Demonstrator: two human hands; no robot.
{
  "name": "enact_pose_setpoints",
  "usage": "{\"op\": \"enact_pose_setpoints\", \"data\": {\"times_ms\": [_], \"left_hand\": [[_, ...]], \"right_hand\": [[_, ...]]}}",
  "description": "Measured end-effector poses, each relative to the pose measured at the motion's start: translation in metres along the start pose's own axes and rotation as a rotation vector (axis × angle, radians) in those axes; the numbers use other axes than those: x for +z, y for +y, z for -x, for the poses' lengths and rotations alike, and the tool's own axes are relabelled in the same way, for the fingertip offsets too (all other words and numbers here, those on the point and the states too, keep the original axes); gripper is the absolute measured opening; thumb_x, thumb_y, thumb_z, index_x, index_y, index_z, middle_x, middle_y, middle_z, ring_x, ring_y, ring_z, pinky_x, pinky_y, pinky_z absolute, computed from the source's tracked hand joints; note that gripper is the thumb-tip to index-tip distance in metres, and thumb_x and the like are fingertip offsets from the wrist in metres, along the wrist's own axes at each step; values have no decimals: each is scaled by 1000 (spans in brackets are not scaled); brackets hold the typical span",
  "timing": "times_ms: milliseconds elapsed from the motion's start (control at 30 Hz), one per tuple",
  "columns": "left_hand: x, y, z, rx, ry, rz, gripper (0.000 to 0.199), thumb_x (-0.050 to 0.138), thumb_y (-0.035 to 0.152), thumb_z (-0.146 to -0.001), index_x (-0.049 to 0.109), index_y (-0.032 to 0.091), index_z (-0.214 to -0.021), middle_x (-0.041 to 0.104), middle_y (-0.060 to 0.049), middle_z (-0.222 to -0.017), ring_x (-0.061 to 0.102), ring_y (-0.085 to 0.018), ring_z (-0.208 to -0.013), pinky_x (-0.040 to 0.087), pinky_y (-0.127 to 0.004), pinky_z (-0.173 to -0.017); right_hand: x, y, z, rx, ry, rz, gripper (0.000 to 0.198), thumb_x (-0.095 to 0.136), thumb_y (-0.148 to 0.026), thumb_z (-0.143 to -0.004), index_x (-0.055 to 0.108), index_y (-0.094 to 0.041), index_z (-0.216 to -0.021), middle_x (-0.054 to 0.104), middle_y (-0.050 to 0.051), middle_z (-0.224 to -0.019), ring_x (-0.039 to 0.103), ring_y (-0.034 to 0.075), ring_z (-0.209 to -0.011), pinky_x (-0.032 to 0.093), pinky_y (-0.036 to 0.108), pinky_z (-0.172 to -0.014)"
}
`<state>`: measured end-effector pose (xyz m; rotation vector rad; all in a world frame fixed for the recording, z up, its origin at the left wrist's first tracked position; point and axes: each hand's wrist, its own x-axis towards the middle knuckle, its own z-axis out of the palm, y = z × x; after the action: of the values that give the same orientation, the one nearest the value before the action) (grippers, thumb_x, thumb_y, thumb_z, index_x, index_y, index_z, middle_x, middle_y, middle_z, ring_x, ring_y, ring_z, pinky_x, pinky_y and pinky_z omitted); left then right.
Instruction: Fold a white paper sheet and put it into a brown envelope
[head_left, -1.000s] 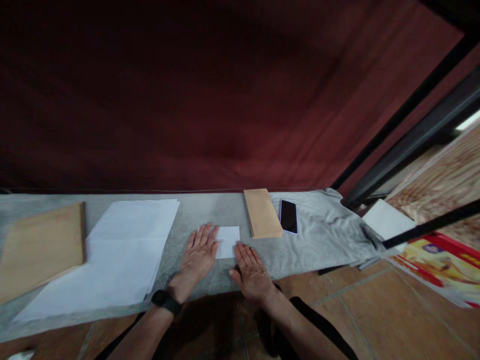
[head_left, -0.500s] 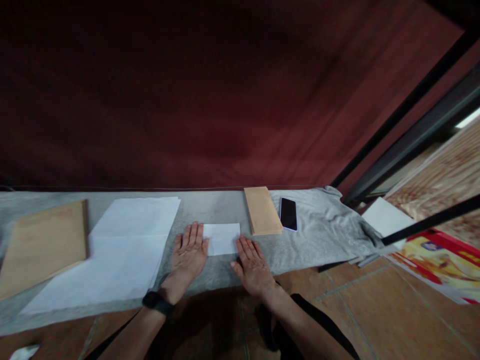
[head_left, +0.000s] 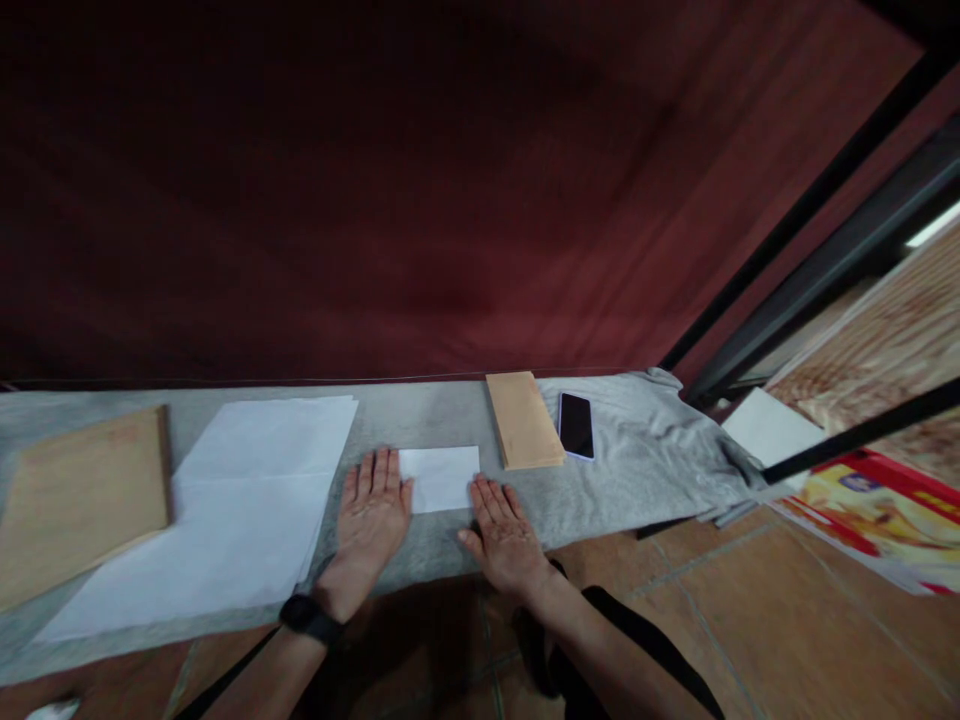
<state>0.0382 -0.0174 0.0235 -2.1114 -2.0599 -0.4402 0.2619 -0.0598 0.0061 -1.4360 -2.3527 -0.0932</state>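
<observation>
A small white piece of paper (head_left: 441, 480), perhaps folded, lies flat on the grey cloth between my hands. My left hand (head_left: 373, 512) rests flat over its left edge, fingers stretched out and pointing away from me. At the lower right corner of the paper, my right hand (head_left: 506, 530) lies flat too, its thumb apart from the fingers. Neither hand grips anything. Just beyond my right hand is a small stack of brown envelopes (head_left: 526, 422). Left of my left hand spread large white sheets (head_left: 247, 510) with a crease across them.
A large brown envelope stack (head_left: 90, 490) overlaps the white sheets at the left. A phone (head_left: 576, 425) lies right of the small envelopes. Grey cloth (head_left: 645, 470) covers the narrow table. Behind it hangs a dark red curtain (head_left: 420, 200); black bars (head_left: 795, 230) stand at the right.
My left hand has shifted slightly to the left, and a little more of the small paper shows. My right hand stays almost in place. The view has tilted slightly.
</observation>
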Motion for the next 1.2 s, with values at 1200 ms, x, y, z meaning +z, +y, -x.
{"op": "enact_pose_setpoints", "data": {"times_ms": [1200], "left_hand": [[6, 19, 14, 26, -186, 48, 61, 32, 35, -97, 38, 5, -150, 31, -19, -161, 24, -29, -151, 20, -47, -122]], "right_hand": [[16, -3, -53, 100, -67, -76, 54, 32, -42, -107, 35, -16, -154, 37, 7, -158, 35, 22, -146, 27, 42, -121]]}}
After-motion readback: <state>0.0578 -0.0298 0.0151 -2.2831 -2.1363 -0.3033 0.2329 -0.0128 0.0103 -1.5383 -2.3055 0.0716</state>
